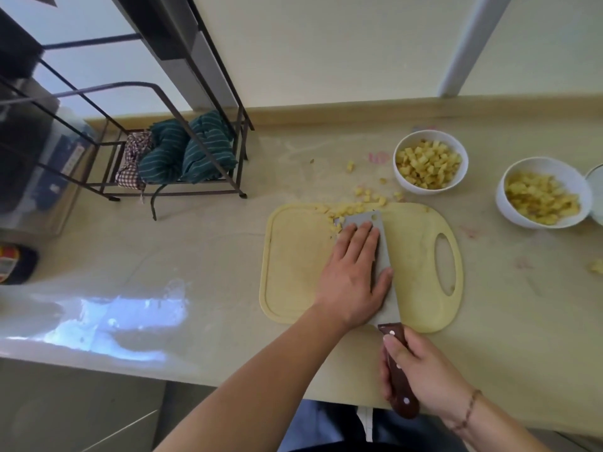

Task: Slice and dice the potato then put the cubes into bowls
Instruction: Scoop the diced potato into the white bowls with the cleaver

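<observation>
1. The right hand (424, 376) is nearest the camera, just off the near edge of the cutting board (293, 272), with its fingers curled round the brown riveted handle of the cleaver (385, 256).
2. The cleaver's blade lies flat on the middle of the cutting board, its tip pointing to the board's far edge.
3. The left hand (352, 275) lies on top of the blade with fingers straight and together, thumb spread to the side; it presses flat and grips nothing.
4. The cutting board is pale yellow and sits on the counter (195, 256), its oval handle hole on the right end.
5. A heap of potato cubes (346, 210) lies at the board's far edge, beside the blade tip, and more of them are scattered on the counter just beyond the board.
6. Beyond the board's far right corner stands a white bowl (430, 187) filled with cubes.
7. A second white bowl (502, 207), also holding cubes, stands well to the right of the board.
8. Far left of the board, a dark wire rack (235, 177) holds green striped cloths (189, 154).
</observation>
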`<state>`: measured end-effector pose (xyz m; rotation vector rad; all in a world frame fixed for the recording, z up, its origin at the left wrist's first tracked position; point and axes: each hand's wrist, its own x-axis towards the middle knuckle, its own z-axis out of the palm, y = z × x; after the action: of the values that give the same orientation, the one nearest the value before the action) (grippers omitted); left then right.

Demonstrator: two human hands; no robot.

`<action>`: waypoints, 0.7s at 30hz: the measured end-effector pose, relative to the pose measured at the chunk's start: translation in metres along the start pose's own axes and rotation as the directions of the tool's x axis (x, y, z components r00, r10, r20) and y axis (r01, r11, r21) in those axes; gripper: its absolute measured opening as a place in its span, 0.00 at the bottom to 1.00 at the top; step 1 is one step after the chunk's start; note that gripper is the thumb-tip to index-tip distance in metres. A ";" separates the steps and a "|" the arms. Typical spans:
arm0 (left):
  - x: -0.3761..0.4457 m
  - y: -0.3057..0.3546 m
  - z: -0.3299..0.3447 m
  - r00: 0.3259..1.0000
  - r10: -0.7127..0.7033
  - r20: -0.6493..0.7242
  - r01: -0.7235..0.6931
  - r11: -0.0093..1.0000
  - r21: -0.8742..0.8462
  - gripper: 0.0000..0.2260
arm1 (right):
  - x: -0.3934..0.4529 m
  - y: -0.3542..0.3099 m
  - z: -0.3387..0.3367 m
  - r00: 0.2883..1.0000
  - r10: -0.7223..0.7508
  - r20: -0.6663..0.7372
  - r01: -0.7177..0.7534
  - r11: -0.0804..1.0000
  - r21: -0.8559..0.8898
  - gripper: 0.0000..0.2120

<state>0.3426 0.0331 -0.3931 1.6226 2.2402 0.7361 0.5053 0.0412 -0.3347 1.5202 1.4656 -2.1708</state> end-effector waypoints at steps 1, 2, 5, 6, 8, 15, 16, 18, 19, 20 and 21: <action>0.001 0.001 0.001 1.000 -0.002 -0.002 0.003 1.000 0.015 0.30 | -0.001 0.000 -0.002 1.000 -0.015 0.004 0.015 1.000 0.002 0.11; 0.001 0.002 0.002 1.000 -0.002 -0.006 0.002 1.000 0.026 0.29 | -0.002 0.001 -0.004 1.000 -0.030 0.008 0.030 1.000 0.004 0.11; 0.003 0.008 -0.001 1.000 -0.014 0.008 0.014 0.999 0.030 0.30 | -0.007 0.002 -0.011 0.996 -0.084 0.021 0.084 0.996 0.010 0.12; 0.004 0.012 -0.003 1.000 -0.024 0.010 0.024 0.999 0.028 0.31 | -0.009 0.002 -0.013 0.995 -0.097 0.027 0.096 0.995 0.024 0.12; 0.007 0.020 -0.007 0.999 -0.040 0.001 0.040 0.999 0.029 0.32 | -0.011 0.000 -0.018 0.993 -0.116 0.035 0.114 0.992 0.056 0.13; 0.021 0.044 -0.016 0.999 -0.036 0.028 0.034 0.995 0.090 0.32 | -0.019 -0.008 -0.036 0.980 -0.178 0.085 0.163 0.974 0.160 0.13; 0.023 0.050 -0.017 0.999 -0.023 0.037 0.019 0.995 0.096 0.32 | -0.023 -0.011 -0.041 0.979 -0.185 0.084 0.168 0.969 0.183 0.14; 0.031 0.068 -0.019 0.998 0.013 0.065 -0.020 0.995 0.100 0.32 | -0.033 -0.015 -0.052 0.977 -0.199 0.071 0.179 0.957 0.230 0.16; 0.037 0.079 -0.019 0.996 0.034 0.086 -0.043 0.994 0.103 0.33 | -0.039 -0.016 -0.060 0.977 -0.206 0.056 0.185 0.950 0.253 0.17; 0.043 0.092 -0.019 0.993 0.055 0.108 -0.067 0.992 0.103 0.34 | -0.044 -0.017 -0.068 0.978 -0.207 0.037 0.189 0.942 0.277 0.18; 0.050 0.105 -0.018 0.989 0.077 0.127 -0.089 0.992 0.095 0.35 | -0.050 -0.018 -0.077 0.979 -0.203 0.012 0.190 0.933 0.304 0.19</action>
<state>0.4003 0.1013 -0.3168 1.7664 2.1656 0.5354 0.5707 0.0883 -0.2865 1.4517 1.3750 -2.6324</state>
